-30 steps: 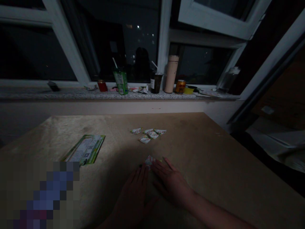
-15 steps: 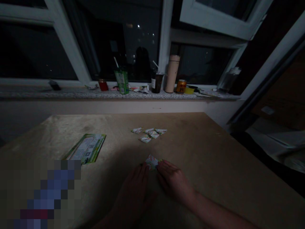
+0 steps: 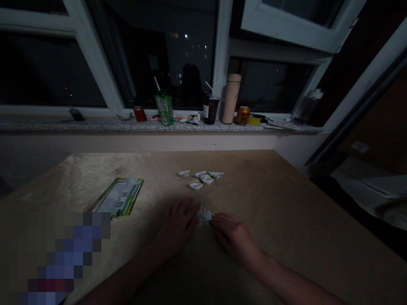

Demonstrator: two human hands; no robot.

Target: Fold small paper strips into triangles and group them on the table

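Between my two hands a small white-and-green printed wrapper (image 3: 204, 216) lies on the table, with folded-looking edges. My left hand (image 3: 178, 224) rests at its left side, fingers spread, the thumb side touching or very close to it. At the wrapper's right corner, the fingers of my right hand (image 3: 232, 233) are pressed together over the edge. Beyond the hands lies a loose group of several small triangular folded wrappers (image 3: 206, 178) with similar print. A larger green-and-white printed packet (image 3: 122, 197) lies flat at the left.
A pixelated blue patch (image 3: 73, 254) covers the table's lower left. On the stone windowsill (image 3: 184, 127) stand a green cup (image 3: 164, 109), a dark drink cup (image 3: 210, 110), a pink flask (image 3: 231, 99), a golden can (image 3: 243, 115) and a red jar (image 3: 139, 113).
My left hand has shifted left and its fingers have spread, baring more of the wrapper's left side. The right hand stays at the right corner. The view has moved slightly.
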